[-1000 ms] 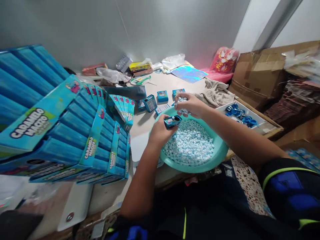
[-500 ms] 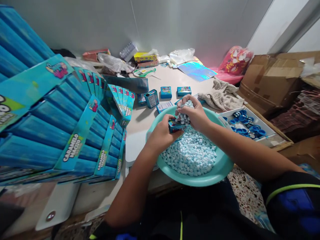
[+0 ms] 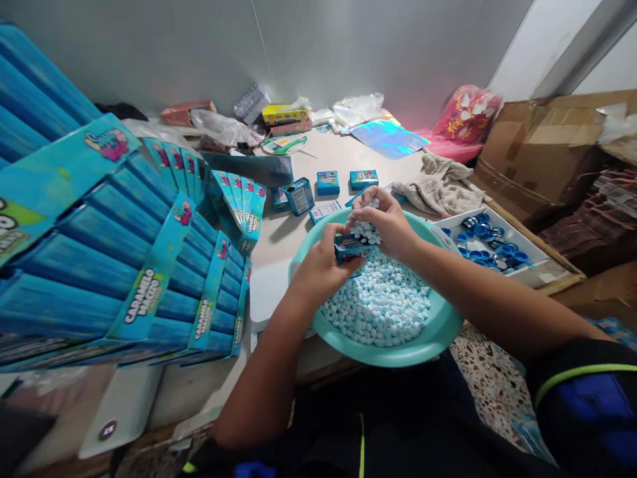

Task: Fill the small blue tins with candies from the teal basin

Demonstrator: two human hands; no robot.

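A teal basin (image 3: 438, 332) in front of me holds a heap of small blue and white candies (image 3: 381, 305). My left hand (image 3: 321, 265) grips a small blue candy box (image 3: 351, 247) over the basin's far side, its open end turned toward my right hand. My right hand (image 3: 385, 222) is cupped shut around a handful of candies, pressed against the box's open end. Several more small blue boxes (image 3: 328, 182) lie on the table just beyond the basin.
Stacks of blue display cartons (image 3: 124, 265) fill the left side. A white tray of blue caps (image 3: 490, 242) sits right of the basin, with a beige cloth (image 3: 440, 189) behind it. Cardboard boxes (image 3: 537, 153) stand at right; bags and packets line the far wall.
My right hand, holding candies, came down from above the box to its open end. The camera view shifted slightly; the left hand kept the box over the basin.
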